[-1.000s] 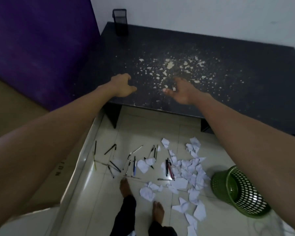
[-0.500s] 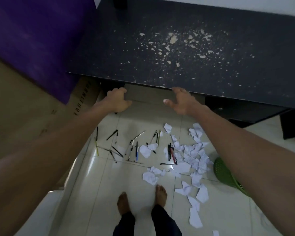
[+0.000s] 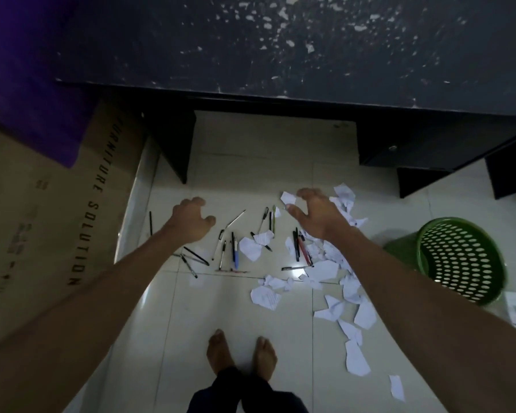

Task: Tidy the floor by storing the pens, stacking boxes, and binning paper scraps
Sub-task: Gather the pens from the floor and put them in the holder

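Note:
Several pens (image 3: 234,251) lie scattered on the pale tiled floor in front of a dark desk. White torn paper scraps (image 3: 325,269) spread from the middle toward the right. A green perforated bin (image 3: 462,260) lies tipped on its side at the right. My left hand (image 3: 191,220) hovers above the left pens, fingers curled and apart, holding nothing. My right hand (image 3: 318,214) hangs over the upper scraps with fingers spread, also holding nothing. A large flat cardboard box (image 3: 57,222) printed "FURNITURE SOLUTION" leans along the left.
The dark desk (image 3: 280,55), its top flecked with pale chips, fills the upper view; its legs (image 3: 176,144) and drawer unit (image 3: 405,144) stand on the floor. A purple surface (image 3: 21,70) rises at the upper left. My bare feet (image 3: 242,353) stand at the bottom centre.
My view has tilted down from the desk top to the floor. Both hands have dropped from desk height to just over the pens and scraps, still holding nothing.

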A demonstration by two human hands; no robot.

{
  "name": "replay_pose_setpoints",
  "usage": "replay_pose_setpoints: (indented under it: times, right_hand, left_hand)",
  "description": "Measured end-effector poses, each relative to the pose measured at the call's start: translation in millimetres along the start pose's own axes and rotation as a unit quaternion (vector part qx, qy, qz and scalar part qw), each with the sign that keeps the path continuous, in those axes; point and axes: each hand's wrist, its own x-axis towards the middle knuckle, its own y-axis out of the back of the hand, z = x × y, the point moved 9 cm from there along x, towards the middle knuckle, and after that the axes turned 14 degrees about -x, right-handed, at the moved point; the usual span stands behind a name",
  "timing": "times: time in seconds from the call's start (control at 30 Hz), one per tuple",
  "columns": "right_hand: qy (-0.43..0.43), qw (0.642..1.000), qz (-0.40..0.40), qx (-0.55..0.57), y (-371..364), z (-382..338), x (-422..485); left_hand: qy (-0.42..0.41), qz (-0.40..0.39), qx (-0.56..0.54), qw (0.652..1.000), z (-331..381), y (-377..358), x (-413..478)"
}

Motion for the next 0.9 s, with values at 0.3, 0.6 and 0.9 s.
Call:
replay_pose_setpoints:
  times: [0.3,0.6,0.9]
  right_hand:
    - [-0.069,0.995,-0.045,0.061,-172,75,8]
    - [-0.080,0.994,-0.044,0.067,-300,108,52]
    - [-0.125,0.991,-0.006,0.040,-416,150,134]
  left_hand:
    - [0.058,0.023,-0.030,0.998,-132,-91,45]
    - [0.041,0.012,-0.026,0.999,-210,-186,120]
    - [0.026,0.021,-0.042,0.999,-280,-279,238]
